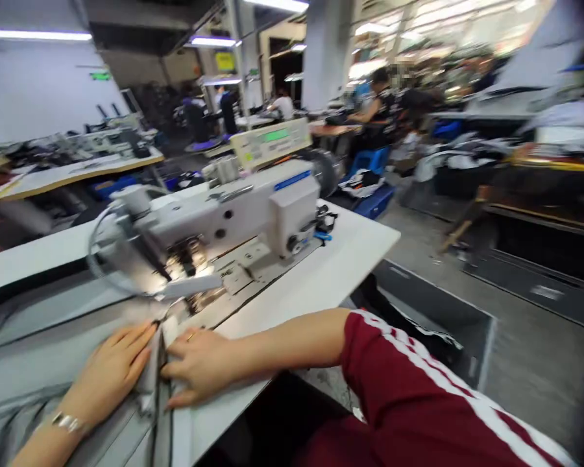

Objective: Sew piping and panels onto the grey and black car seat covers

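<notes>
A grey fabric piece with dark edging lies over the left part of the sewing table. My left hand rests flat on it, fingers stretched toward the needle area. Just to its right, my right hand has its fingers apart, their tips on the dark-edged strip of the fabric. Both hands are close in front of the lit needle area of a white sewing machine. Blur hides the exact spot where the fabric meets the presser foot.
A control panel with a green display tops the machine. Right of the white table stands a grey bin holding dark fabric. Behind are a blue stool, more worktables and several people seated at work.
</notes>
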The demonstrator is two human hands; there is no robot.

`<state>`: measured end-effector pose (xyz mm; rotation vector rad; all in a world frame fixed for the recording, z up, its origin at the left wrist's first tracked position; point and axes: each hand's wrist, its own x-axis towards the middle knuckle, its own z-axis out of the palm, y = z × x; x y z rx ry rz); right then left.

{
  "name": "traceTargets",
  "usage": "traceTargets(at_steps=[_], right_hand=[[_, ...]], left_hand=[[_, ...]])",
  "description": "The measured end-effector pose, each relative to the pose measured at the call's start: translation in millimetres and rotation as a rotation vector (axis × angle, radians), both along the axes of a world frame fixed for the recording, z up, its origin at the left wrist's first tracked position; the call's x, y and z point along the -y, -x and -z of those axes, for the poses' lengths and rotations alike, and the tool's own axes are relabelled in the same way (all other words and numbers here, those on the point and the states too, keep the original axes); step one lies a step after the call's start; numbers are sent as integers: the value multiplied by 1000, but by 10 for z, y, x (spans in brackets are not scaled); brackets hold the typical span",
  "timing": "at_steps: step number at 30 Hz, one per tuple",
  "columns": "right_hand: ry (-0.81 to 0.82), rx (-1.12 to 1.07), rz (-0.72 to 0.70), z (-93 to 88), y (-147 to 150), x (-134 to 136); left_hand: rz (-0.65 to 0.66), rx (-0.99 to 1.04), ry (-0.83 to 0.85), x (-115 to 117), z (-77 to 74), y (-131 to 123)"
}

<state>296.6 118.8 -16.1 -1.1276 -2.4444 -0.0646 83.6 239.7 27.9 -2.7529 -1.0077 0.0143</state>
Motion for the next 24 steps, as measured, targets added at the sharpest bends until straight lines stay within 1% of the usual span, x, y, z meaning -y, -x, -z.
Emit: traceTargets(at_steps=[2,5,9,13,17,21,24], right_hand=[[-35,-11,-10,32,8,6],[-33,-37,-11,57,26,-26],[-12,-55,-35,60,66,-37],[-10,-33,-68,69,38,-77],[-1,0,-28,102,-125,-94],[-77,-10,-6,181,-335,-49],[-131,-5,4,213,-385,-19]], left_hand=[[-28,0,42,149,-105,-81],[-74,37,52,258,-166,-161],[-94,52,39,331,-152,-157],[-103,24,43,282,-149,-230],[-129,-44,59,214,-176,-516],[-125,-57,81,269,-147,-830],[-120,-15,36,314,-77,-876]])
